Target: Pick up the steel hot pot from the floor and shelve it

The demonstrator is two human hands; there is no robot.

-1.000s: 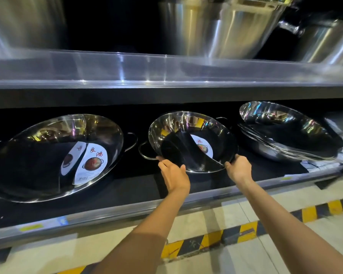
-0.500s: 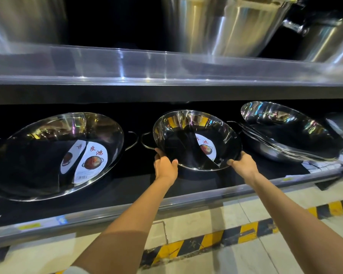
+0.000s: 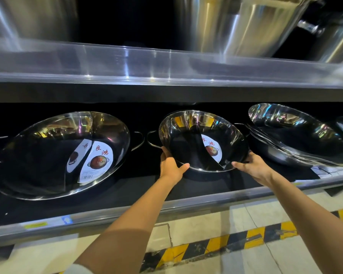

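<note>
- Head view: both hands are on the steel hot pot (image 3: 203, 140), which sits tilted toward us on the dark lower shelf (image 3: 139, 194), its rim leaning back and its divider and paper label showing inside.
- The left hand (image 3: 171, 165) cups the pot's lower-left rim, thumb stretched along the edge, fingers tucked behind; that grip is closed on the rim just below the wire handle (image 3: 151, 138).
- The right hand (image 3: 253, 166) takes the lower-right rim, thumb pointing in along the edge, fingers wrapped under and out of sight.
- To the left, a larger divided pot (image 3: 61, 155) leans the same way, its handle just beside the held pot's handle, apart from it.
- To the right, a stack of similar pots (image 3: 297, 135) rests tilted, near the held pot's far rim.
- Above, an upper shelf (image 3: 166, 64) with a clear front guard carries big steel stockpots (image 3: 240, 26), blurred.
- Below, pale floor tiles with a yellow-and-black hazard stripe (image 3: 232, 244).
</note>
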